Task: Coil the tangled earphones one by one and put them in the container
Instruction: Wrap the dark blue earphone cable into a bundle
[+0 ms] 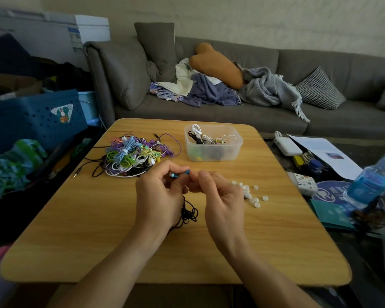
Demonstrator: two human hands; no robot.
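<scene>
Two hands meet over the middle of the wooden table, working one earphone set. The left hand pinches a blue metallic earbud between thumb and curled fingertips; the right hand has its fingers curled in toward the same spot, apparently pinching the bud or its cord. The dark cord hangs in a loose snarl between the wrists, down to the tabletop.

To coil this one well, I judge it best to keep both buds pinned in one hand, draw the cord straight to free the snarl, then wind even loops without pulling any knot tight.

Beyond the hands, the tangled pile of colored earphones waits left of the clear plastic container, which already holds several sets. Small white ear tips lie scattered just right of the right hand.

No writing is legible; print on the blue-labelled water bottle and the blue round item beside it is too blurred.
</scene>
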